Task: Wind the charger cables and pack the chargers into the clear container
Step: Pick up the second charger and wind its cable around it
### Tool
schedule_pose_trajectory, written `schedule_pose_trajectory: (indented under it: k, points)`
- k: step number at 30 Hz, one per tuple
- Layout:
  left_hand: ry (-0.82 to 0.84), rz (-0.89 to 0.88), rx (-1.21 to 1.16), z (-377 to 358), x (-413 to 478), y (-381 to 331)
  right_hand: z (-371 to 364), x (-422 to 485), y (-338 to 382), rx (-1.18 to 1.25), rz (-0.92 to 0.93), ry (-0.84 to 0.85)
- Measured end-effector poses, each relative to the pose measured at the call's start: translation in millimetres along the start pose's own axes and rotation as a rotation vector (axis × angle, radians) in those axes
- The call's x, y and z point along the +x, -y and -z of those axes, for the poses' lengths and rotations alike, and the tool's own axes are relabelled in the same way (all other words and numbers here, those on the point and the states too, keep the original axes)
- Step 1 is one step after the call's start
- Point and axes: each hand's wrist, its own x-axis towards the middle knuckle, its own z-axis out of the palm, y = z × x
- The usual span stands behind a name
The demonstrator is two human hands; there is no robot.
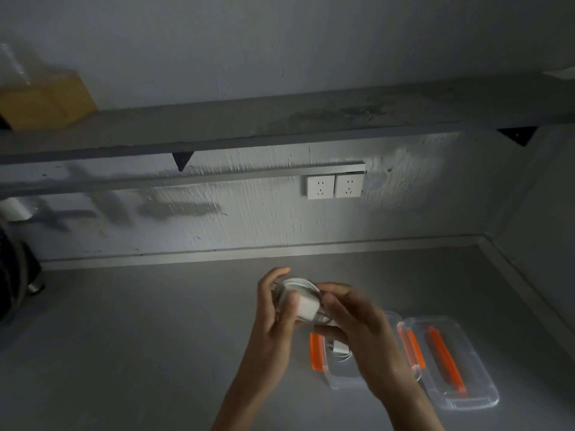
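My left hand (275,309) grips a white charger (307,307) with its white cable (298,284) coiled round it, held above the grey counter. My right hand (351,321) holds the same bundle from the right, fingers curled over the cable's end. Below my hands lies the clear container (339,376) with orange clips. Another white charger with a wound cable (340,349) lies inside it, partly hidden by my right hand. The container's clear lid (457,365), with an orange clip, lies just to its right.
A grey counter (140,337) runs to the back wall, where two white sockets (334,186) sit under a grey shelf (280,119). A yellowish box (43,101) stands on the shelf at left. Dark objects (15,275) stand at the counter's left edge.
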Motion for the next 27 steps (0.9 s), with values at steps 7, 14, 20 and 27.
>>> schedule_pose_trajectory:
  k: [7, 14, 20, 27]
  points:
    - [0.027, 0.028, -0.080, 13, 9, -15, 9, 6, 22, -0.932, 0.329, 0.041]
    - [0.027, 0.050, -0.177, 14, 12, -23, 16, 23, 47, -1.016, 0.386, 0.114]
    - [-0.021, 0.139, -0.239, 16, 14, -26, 21, 30, 45, -0.053, 0.042, 0.241]
    - [0.019, 0.205, -0.283, 12, 10, -30, 8, 33, 28, 0.207, -0.021, 0.156]
